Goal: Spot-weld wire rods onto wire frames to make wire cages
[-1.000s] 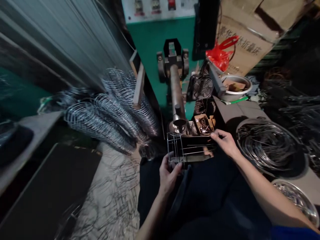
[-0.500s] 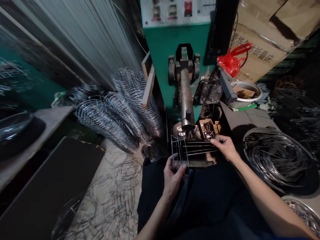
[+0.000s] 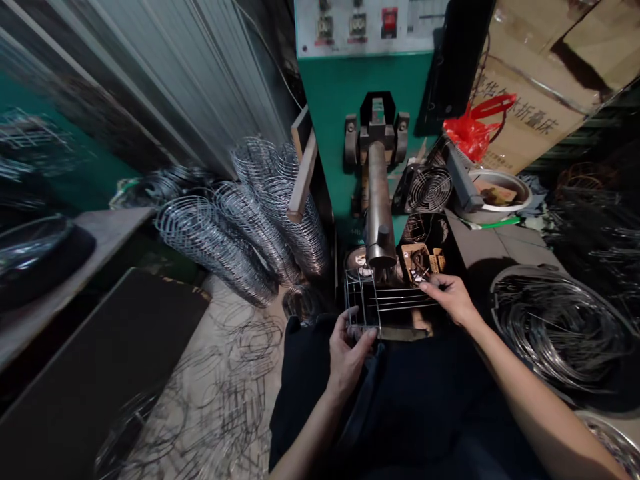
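My left hand (image 3: 346, 353) is closed around the lower end of a small rectangular wire frame (image 3: 361, 300), held upright just below the machine's round metal arm (image 3: 379, 200). Thin straight metal wires (image 3: 403, 301) run to the right from beside the frame. At their right end, the thumb and fingers of my right hand (image 3: 454, 298) are pinched together on a metal wire; the exact grip is partly hidden. Just beyond these fingertips lies a small cardboard box (image 3: 417, 261) with dark bits in it.
A green machine (image 3: 330, 100) with a red switch stands ahead. Tall stacks of wire rings (image 3: 215, 247) lean at left, and loose rings (image 3: 235, 393) cover the floor. At right are a tub of wires (image 3: 555, 327), a metal bowl (image 3: 520, 190) and a small fan (image 3: 429, 189).
The view has shifted slightly, so the machine appears a little further right and lower. Both hands keep nearly the same pose, and the wire frame stays in my left hand.
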`<state>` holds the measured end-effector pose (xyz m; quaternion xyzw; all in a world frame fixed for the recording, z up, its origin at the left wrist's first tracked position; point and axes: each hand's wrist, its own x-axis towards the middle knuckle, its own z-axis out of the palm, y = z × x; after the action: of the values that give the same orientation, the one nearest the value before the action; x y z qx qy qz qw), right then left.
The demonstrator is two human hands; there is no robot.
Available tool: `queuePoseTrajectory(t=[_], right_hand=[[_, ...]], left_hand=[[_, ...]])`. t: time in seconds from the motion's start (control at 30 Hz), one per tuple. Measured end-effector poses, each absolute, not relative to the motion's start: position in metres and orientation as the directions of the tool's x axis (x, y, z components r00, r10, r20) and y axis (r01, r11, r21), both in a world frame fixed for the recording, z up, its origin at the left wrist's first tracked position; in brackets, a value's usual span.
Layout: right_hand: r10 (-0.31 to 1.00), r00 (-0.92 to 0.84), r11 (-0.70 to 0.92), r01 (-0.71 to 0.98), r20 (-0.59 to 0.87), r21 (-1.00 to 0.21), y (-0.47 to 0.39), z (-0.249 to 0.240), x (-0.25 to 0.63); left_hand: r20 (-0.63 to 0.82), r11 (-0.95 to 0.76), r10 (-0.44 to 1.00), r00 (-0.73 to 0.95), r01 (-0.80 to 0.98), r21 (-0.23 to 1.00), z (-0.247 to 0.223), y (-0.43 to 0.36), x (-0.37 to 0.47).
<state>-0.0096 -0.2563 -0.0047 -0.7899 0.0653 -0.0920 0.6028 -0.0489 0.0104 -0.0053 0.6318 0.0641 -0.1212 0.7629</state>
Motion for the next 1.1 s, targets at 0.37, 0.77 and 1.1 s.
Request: queuePoseTrajectory(t=[0.37,0.77,1.1], right_hand=[[-0.194,0.979,-0.281,0.006,0.063,-0.96,-0.262,-0.007,0.003],[-0.182,0.98,-0.29,0.024,0.08,-0.957,-0.263,-0.004,0.01],[-0.168,0.983,-0.268,0.021,0.068,-0.963,-0.266,-0.009,0.017]], left_hand=[[-0.214,0.188,-0.107,0.971,0.231,0.955,-0.011,0.006,-0.038],[-0.205,0.196,-0.102,0.973,0.221,0.955,-0.007,0.002,-0.032],[-0.196,0.198,-0.105,0.975,0.213,0.957,-0.01,0.003,-0.026]])
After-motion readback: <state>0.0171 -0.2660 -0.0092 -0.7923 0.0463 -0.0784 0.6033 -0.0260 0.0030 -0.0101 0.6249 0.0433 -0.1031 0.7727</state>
